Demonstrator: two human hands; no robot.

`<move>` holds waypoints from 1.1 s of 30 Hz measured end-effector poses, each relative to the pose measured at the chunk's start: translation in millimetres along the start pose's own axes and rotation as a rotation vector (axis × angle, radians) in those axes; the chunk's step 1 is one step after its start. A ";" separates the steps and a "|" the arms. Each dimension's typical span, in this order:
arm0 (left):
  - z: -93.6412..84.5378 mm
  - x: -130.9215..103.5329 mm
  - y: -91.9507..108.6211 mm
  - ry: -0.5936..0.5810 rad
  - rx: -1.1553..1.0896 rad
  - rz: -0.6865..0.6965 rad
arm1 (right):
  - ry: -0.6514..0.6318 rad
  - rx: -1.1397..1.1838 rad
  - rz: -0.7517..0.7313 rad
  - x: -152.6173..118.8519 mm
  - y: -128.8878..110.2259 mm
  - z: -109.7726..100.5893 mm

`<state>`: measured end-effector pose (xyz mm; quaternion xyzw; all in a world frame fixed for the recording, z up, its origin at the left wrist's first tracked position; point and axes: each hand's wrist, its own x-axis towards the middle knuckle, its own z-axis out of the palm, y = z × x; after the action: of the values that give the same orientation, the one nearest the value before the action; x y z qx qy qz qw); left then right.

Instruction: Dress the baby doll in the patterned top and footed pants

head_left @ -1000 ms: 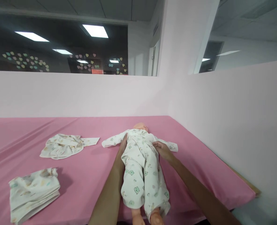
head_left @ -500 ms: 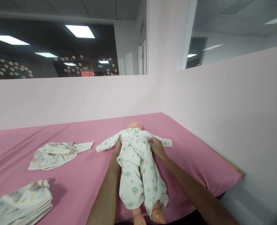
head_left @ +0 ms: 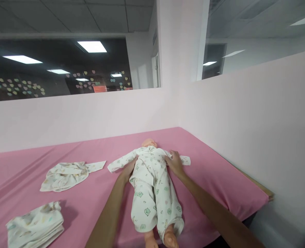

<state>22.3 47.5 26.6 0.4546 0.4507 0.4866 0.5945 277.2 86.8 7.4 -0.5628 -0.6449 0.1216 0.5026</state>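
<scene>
Pink-sheeted bench (head_left: 214, 172) carries the baby doll (head_left: 152, 186) on its back, near the right wall. Left hand (head_left: 128, 168) and right hand (head_left: 175, 162) press its sides, fingers spread flat, gripping nothing. Crumpled top (head_left: 64, 175) and folded cloths (head_left: 36, 225) lie well left.

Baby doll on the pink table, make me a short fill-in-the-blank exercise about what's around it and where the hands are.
1. The baby doll lies on its back on a table cover coloured ____.
2. The right hand rests flat by the doll's ____.
3. The left hand touches the doll's other ____.
4. The folded garment lies nearer the camera than the ____ garment.

Missing words: pink; shoulder; side; crumpled
</scene>
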 end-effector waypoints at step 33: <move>-10.4 -90.4 -0.7 0.331 0.918 0.478 | -0.056 -0.006 -0.490 -65.6 -33.9 -39.7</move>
<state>1.4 -40.9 32.5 0.6747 0.5885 0.4265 0.1284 278.9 3.5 16.8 -0.3875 -0.7762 0.0099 0.4973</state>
